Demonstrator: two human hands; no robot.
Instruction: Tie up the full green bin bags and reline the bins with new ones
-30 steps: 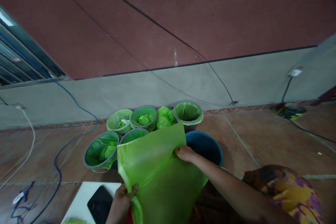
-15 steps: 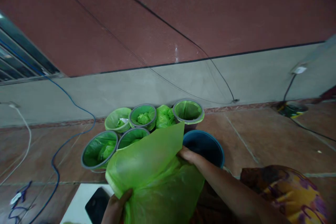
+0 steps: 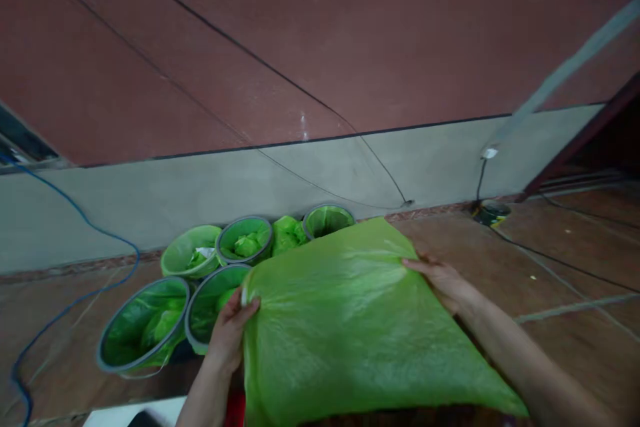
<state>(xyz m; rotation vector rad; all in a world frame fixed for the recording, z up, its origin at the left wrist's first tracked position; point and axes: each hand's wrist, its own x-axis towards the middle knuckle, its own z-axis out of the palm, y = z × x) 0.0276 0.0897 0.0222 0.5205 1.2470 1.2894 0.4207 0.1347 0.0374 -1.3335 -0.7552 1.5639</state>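
A large green plastic bag (image 3: 350, 327) is stretched wide in front of me. My left hand (image 3: 229, 333) grips its left edge with the fingers curled over the plastic. My right hand (image 3: 443, 280) holds its upper right edge, fingers closed on the film. The spread bag hides whatever lies under it. Behind it stand several grey-rimmed bins lined with green bags: one (image 3: 140, 330) at the left, one (image 3: 207, 303) touching the bag's left edge, and others (image 3: 327, 219) by the wall.
A crumpled green bag (image 3: 287, 233) sits among the bins. A blue cable (image 3: 75, 300) loops over the tiled floor at the left. A black cord runs to a wall socket (image 3: 489, 153) at the right. A white surface (image 3: 135, 412) shows at the bottom edge.
Both hands have moved apart and pulled the green bag out flat and wide. The bag now covers the blue bin. The view has shifted to the right.
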